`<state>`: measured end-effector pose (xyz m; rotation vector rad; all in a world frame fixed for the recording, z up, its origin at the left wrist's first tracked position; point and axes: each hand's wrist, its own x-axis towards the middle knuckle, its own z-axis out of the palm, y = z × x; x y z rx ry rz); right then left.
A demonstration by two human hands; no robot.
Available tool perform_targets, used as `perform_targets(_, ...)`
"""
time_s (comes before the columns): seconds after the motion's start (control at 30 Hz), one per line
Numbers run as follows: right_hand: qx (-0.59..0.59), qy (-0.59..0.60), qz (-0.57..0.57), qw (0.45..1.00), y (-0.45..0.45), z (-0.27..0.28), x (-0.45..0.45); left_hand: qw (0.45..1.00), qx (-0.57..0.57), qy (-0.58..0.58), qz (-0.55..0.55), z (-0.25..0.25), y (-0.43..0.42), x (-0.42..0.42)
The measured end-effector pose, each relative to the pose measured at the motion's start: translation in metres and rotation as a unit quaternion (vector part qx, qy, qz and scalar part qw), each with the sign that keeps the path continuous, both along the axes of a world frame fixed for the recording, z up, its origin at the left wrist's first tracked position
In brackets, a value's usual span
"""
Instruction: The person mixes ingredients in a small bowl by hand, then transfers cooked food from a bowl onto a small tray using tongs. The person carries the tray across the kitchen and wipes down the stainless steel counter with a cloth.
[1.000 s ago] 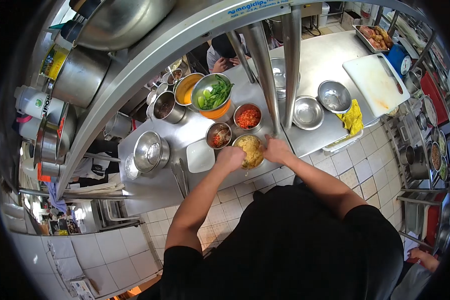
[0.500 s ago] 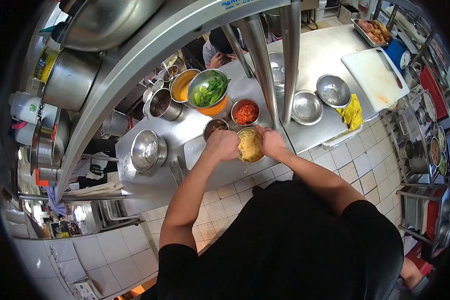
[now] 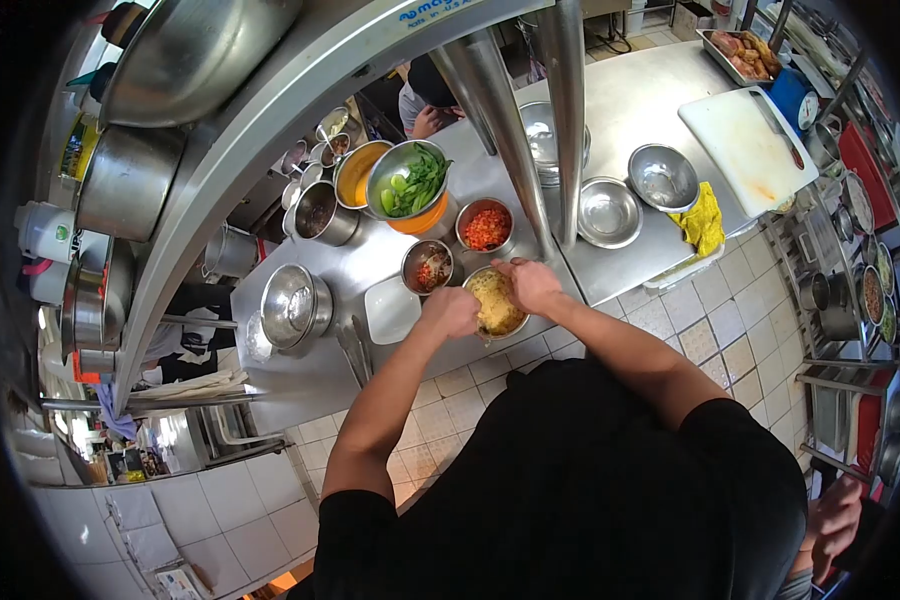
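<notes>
A small metal bowl of yellow crumbly food stands near the front edge of the steel table. At its left rim is my left hand, its fingers closed; what they hold, if anything, is hidden. My right hand is at the upper right rim, fingers bent together over the food, with nothing in them clearly visible. Just behind stand a bowl of chopped red food and a bowl of dark and red mixed food. A white square dish lies to the left.
A bowl of green vegetables rests on an orange container. Metal posts rise behind my hands. To the right are empty metal bowls, a yellow cloth and a white cutting board. Tongs lie left. Another person's hand shows lower right.
My left hand has moved off the mixed-food bowl, which shows again. My right hand has shifted slightly over the yellow food. The other person's hand at lower right has come further into view.
</notes>
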<state>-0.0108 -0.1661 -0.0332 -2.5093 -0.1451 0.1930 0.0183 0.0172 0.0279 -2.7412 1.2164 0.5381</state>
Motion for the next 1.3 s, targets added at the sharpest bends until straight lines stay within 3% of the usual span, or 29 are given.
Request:
perform_targets(0.1,-0.020,-0.029,0.062,0.997,-0.007,-0.003,0.007,0.999,-0.046,0.005,0.015,0.026,0.000,0.007)
perform_targets(0.17,0.030,-0.037,-0.076,0.996,-0.010,0.023,0.003,0.996,-0.076,-0.026,0.037,0.058,-0.006,0.003)
perform_targets(0.2,0.030,-0.037,-0.071,0.996,-0.010,0.023,0.004,0.996,-0.076,-0.026,0.041,0.054,-0.005,0.002)
perform_targets(0.27,-0.078,0.117,0.021,0.990,-0.015,0.023,0.000,0.998,-0.017,-0.057,0.011,0.032,-0.005,-0.004)
perform_targets(0.37,-0.037,0.109,-0.024,0.993,-0.008,0.014,-0.010,0.997,0.066,-0.025,-0.009,-0.026,0.003,-0.006)
perform_targets(0.47,0.013,0.065,-0.053,0.996,-0.007,0.010,-0.016,0.999,0.038,-0.032,0.021,0.026,-0.010,-0.003)
perform_targets(0.53,0.043,0.012,-0.076,0.996,-0.004,0.005,-0.016,0.998,0.024,-0.038,0.035,0.034,-0.009,0.004)
perform_targets(0.63,0.053,0.004,-0.081,0.995,-0.002,0.006,-0.015,0.998,0.007,-0.049,0.045,0.023,-0.013,-0.001)
perform_targets(0.7,0.047,-0.002,-0.067,0.997,-0.002,0.002,-0.013,0.995,0.085,-0.014,0.047,-0.001,-0.020,-0.010)
perform_targets(0.87,0.045,-0.025,-0.022,0.998,-0.007,0.005,-0.007,0.997,0.032,-0.024,0.068,0.022,-0.026,0.000)
perform_targets(0.93,0.039,0.021,-0.074,0.996,-0.009,0.013,-0.005,0.994,0.067,-0.021,0.086,0.040,-0.032,-0.002)
perform_targets(1.07,0.041,0.006,-0.037,0.998,-0.013,0.002,-0.003,0.993,0.092,0.024,0.074,-0.005,-0.031,-0.011)
perform_targets(1.23,0.040,-0.018,-0.072,0.996,-0.014,0.024,-0.001,0.992,0.027,-0.005,0.122,0.029,-0.030,0.003)
perform_targets(1.3,-0.015,0.039,-0.098,0.994,-0.016,0.033,-0.008,0.992,0.024,-0.005,0.123,0.018,-0.022,0.003)
